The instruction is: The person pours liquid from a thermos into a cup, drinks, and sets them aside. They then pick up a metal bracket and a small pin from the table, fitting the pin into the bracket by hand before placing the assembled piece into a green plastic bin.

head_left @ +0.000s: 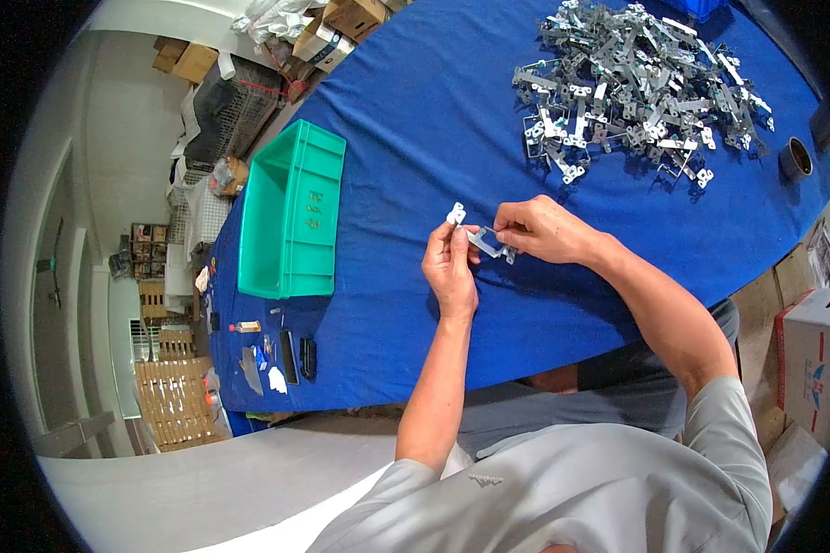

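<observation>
Over the blue cloth, my left hand (452, 270) pinches a bent metal bracket (482, 244) near one end. A pale tab with holes sticks up above my left fingers. At the bracket's other end my right hand (541, 229) has its thumb and fingers closed on it; the exact contact is partly hidden by the fingers. Beyond my hands at the upper right lies a large heap of similar metal brackets (636, 92).
A green plastic crate (318, 221) stands on the blue cloth (406, 120) at left. Near it lie a black phone-like object (289, 356) and a small bottle (246, 326). A dark cup (795, 160) stands at the right edge. Cardboard boxes (813, 359) stand beside the table.
</observation>
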